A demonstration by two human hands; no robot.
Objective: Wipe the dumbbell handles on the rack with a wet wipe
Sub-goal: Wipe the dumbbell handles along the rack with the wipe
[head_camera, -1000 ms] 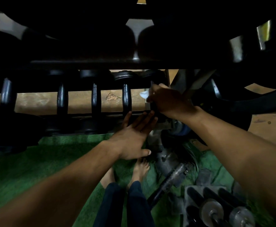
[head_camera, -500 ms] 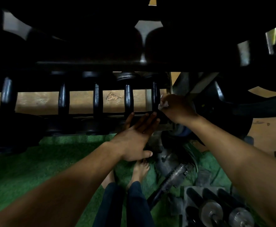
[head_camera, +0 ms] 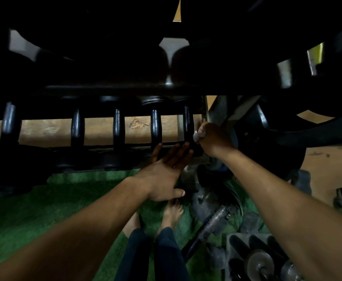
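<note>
Head view, my right hand: my right hand [head_camera: 212,138] was curled around a crumpled white wet wipe [head_camera: 198,135], bunched in my fist with only a bit showing at the thumb side.
Head view, wipe position: the wet wipe sat just beside the rightmost dumbbell handle [head_camera: 187,123], at its lower right; whether it touched the handle I could not tell.
Head view, my left hand: my left hand [head_camera: 163,177] lay flat with fingers straight and spread, fingertips [head_camera: 186,146] resting against the dark front rail of the rack [head_camera: 109,148] just below the two handles on the right; it held nothing.
Head view, dumbbells: five black handles stood in a row on the lower shelf of the rack, the second from the right [head_camera: 156,126] just left of the one by my wipe, the others well apart further left.
Head view, above: the upper shelf was too dark to make out.
Head view, floor: my bare feet [head_camera: 173,212] stood on green turf [head_camera: 44,209], with a metal bar [head_camera: 212,224] and loose weight plates [head_camera: 259,262] lying to my right.
</note>
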